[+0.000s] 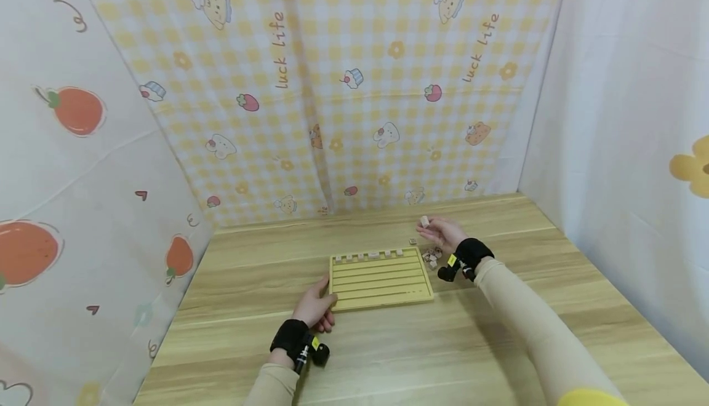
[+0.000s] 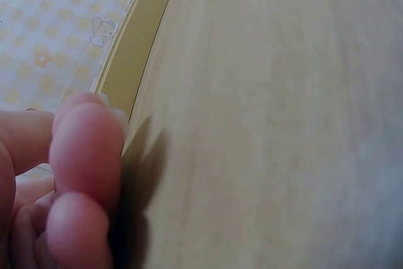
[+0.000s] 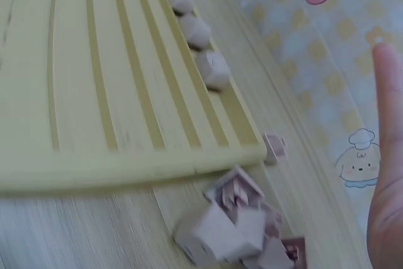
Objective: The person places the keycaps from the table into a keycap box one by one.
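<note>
A yellow grooved tray (image 1: pixel 382 277) lies on the table. My left hand (image 1: pixel 314 306) grips its near left corner, the thumb over the rim and the fingers (image 2: pixel 88 149) at its side edge. Several pale keycaps (image 1: pixel 373 255) stand in a row in the tray's far groove. Beyond the tray's far right corner my right hand (image 1: pixel 443 234) is raised, pinching a pale keycap (image 1: pixel 424 221) at the fingertips. In the right wrist view only part of that hand shows, and the held keycap is out of sight.
A loose pile of keycaps (image 3: pixel 220 231), some hollow side up, sits beside the tray's right edge. A single keycap (image 1: pixel 412 242) lies just past the far right corner. Patterned cloth (image 1: pixel 354 147) hangs behind the wooden table (image 1: pixel 249 258), with white cloth at both sides.
</note>
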### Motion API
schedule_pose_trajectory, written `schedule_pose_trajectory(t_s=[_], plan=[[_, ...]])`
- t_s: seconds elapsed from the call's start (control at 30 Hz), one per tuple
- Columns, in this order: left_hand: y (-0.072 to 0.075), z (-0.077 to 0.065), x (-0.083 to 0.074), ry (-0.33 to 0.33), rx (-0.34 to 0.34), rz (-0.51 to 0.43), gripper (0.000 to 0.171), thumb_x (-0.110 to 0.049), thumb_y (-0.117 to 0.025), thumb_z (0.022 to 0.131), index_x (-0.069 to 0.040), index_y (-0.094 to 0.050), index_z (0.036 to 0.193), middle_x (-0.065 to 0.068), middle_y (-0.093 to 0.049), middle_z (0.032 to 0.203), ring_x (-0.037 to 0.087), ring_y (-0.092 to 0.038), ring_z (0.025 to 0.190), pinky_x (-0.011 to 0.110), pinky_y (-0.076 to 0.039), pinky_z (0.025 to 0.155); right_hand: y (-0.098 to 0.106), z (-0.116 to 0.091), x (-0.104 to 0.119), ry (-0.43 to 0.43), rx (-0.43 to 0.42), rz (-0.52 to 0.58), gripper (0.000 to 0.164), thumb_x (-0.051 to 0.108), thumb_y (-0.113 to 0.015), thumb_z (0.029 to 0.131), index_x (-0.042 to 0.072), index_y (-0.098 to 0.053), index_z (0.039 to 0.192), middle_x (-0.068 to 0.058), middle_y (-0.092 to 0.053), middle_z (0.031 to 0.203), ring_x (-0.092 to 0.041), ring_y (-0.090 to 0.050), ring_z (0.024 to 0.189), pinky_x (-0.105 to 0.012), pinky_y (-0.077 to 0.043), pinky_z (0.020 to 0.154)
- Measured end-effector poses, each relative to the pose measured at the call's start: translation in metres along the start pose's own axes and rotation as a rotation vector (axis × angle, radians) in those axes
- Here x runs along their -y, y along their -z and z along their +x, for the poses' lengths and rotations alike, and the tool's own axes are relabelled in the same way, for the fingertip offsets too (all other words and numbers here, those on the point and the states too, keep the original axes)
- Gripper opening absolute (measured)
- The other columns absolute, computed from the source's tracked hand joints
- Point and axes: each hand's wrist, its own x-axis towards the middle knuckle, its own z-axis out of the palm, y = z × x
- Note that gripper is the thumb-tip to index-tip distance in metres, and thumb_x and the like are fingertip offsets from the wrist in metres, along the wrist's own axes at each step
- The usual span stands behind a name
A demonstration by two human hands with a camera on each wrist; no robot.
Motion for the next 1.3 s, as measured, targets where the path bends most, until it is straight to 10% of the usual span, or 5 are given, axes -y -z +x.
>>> schedule_pose_trajectory(t_s=[0.33,0.6,0.9,1.1,1.3], plan=[[0.0,0.0,-0.002,0.008,0.004,-0.005,0.069,-0.022,-0.053,0.099,-0.012,-0.016,0.156,0.007,-0.06,0.053,0.014,-0.055,0.039,0.025,-0.043,0.036,0.003,0.005,-0.005,-0.023,-0.024,0.098,0.034,0.007,-0.036,0.105,-0.009,-0.035,0.136,-0.013,-0.067,0.099,-0.017,-0.068,0.093,-0.024,-0.048,0.093],[0.001,0.002,-0.003,-0.007,-0.004,0.004,0.069,-0.021,-0.053,0.099,-0.012,-0.016,0.156,0.007,-0.06,0.053,0.014,-0.055,0.039,0.024,-0.043,0.036,0.005,0.008,-0.009,0.019,-0.008,-0.044,0.059,-0.005,-0.039,0.101,-0.016,-0.002,0.147,-0.006,-0.067,0.092,-0.012,-0.067,0.085,-0.021,-0.051,0.086],[-0.001,0.0,0.0,0.009,-0.009,0.002,0.069,-0.021,-0.054,0.099,-0.011,-0.017,0.156,0.008,-0.06,0.053,0.013,-0.055,0.039,0.024,-0.043,0.036,-0.001,0.002,-0.017,0.047,-0.151,-0.38,0.056,-0.002,-0.051,0.098,-0.012,-0.025,0.146,-0.014,-0.062,0.103,-0.015,-0.067,0.08,-0.032,-0.055,0.082],[0.0,0.0,-0.001,0.009,-0.014,0.004,0.069,-0.022,-0.054,0.099,-0.011,-0.017,0.156,0.007,-0.06,0.053,0.013,-0.055,0.039,0.024,-0.043,0.036,-0.008,0.001,-0.017,0.087,-0.092,-0.605,0.052,0.005,-0.052,0.1,-0.006,-0.033,0.147,-0.037,-0.057,0.117,-0.021,-0.068,0.076,-0.043,-0.056,0.079],[-0.001,0.001,-0.001,0.008,-0.013,0.008,0.069,-0.022,-0.054,0.099,-0.01,-0.017,0.156,0.007,-0.06,0.053,0.013,-0.055,0.039,0.024,-0.043,0.036,-0.009,0.007,-0.021,0.088,-0.089,-0.825,0.044,0.002,-0.057,0.096,-0.012,-0.043,0.135,-0.033,-0.063,0.106,-0.036,-0.068,0.081,-0.044,-0.057,0.071]])
